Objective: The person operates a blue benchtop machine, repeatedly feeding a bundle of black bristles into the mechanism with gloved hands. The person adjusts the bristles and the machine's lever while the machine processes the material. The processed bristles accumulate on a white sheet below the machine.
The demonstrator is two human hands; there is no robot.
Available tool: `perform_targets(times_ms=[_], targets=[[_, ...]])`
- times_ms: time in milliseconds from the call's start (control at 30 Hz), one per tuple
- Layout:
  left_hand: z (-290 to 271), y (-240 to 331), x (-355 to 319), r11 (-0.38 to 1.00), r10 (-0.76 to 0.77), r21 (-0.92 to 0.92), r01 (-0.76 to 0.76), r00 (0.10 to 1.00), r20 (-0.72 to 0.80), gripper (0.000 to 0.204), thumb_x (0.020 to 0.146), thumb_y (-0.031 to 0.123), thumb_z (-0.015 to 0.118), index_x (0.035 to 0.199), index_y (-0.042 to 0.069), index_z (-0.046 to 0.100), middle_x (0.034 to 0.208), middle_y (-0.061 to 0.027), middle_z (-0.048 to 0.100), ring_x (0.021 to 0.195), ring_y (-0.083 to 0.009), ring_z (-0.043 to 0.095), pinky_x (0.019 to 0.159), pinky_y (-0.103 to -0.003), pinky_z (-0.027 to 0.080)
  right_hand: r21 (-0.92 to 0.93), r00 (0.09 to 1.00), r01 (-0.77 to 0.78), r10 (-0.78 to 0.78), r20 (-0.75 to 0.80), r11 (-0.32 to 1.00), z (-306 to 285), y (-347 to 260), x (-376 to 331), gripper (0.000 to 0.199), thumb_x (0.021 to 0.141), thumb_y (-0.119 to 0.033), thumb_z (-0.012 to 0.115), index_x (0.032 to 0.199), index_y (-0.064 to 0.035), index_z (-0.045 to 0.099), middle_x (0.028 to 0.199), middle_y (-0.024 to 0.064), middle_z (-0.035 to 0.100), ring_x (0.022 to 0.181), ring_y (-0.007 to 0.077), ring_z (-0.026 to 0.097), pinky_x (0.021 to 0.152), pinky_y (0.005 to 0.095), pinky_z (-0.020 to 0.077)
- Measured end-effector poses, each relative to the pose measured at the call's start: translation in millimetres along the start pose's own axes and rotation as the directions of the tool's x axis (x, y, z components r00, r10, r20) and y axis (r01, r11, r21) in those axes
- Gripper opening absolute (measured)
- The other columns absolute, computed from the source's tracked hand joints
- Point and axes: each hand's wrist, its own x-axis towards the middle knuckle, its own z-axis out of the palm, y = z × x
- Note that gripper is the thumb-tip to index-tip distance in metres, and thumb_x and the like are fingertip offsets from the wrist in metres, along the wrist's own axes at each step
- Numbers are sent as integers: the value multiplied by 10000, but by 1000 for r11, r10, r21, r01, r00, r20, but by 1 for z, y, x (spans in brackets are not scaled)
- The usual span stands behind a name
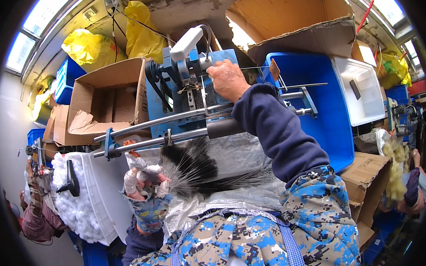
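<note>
My right hand (227, 81) reaches up to the head of a blue bench machine (229, 57). Its fingers are curled closed beside the metal spindle, and what they pinch is hidden from above. Below the machine's two steel rails (170, 127), my left hand (146, 181) has wrapped fingertips and is curled closed. Whatever is inside its fingers cannot be made out. Right beside it, black bristles (195, 159) with pale, thin ends fan out over a grey plastic sheet (237, 153) above my lap. Some pale strands reach as far as the left fingers.
On the right stands a deep blue bin (313, 110), with a white tray (361, 92) beyond it. Cardboard boxes sit at left (106, 101) and upper right (308, 40). A white tub (102, 198) of white fluffy material is at left. Other people work at both edges.
</note>
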Motion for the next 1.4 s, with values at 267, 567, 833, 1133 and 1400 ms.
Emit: perform_targets(times_ms=[267, 567, 833, 1133, 1400], targets=[[14, 8, 19, 978, 25, -205, -42, 996, -88, 846, 750, -81, 598, 1389, 152, 95, 1100, -189, 546, 674, -182, 611, 536, -264, 521, -137, 1000, -9, 10, 3, 991, -11, -8, -4, 102, 748, -94, 519, 799, -70, 604, 881, 112, 595, 884, 290, 549, 732, 405, 433], [21, 5, 21, 933, -116, -345, 105, 993, -13, 698, 748, -101, 592, 1331, 128, 285, 1063, -192, 556, 685, -209, 616, 565, -278, 528, -110, 1000, -15, 15, -3, 994, -11, -8, -6, 105, 747, -83, 519, 808, -63, 602, 862, 109, 601, 875, 297, 550, 733, 415, 437], [27, 6, 20, 889, -178, -421, 178, 983, 39, 635, 756, -109, 569, 1297, 95, 305, 1031, -212, 547, 730, -215, 611, 631, -288, 529, 54, 998, -32, 29, 54, 998, -7, -3, -1, 140, 769, -99, 527, 856, -59, 628, 867, 104, 620, 886, 299, 547, 757, 419, 417], [23, 9, 22, 913, -165, -378, 155, 986, 7, 606, 750, -129, 558, 1268, 101, 344, 1007, -189, 564, 696, -205, 612, 591, -278, 524, -104, 996, -81, 83, 15, 991, -21, 4, -22, 319, 751, -242, 626, 994, -35, 614, 1205, 137, 452, 1111, 301, 393, 881, 467, 316], [37, 11, 24, 888, -216, -424, 180, 976, -37, 576, 746, -132, 562, 1242, 85, 366, 968, -196, 574, 681, -213, 622, 591, -276, 524, -53, 948, -183, 191, 254, 982, -47, -9, -44, 547, 733, -294, 667, 1148, 22, 504, 1177, 189, 369, 1094, 328, 407, 857, 434, 396]])
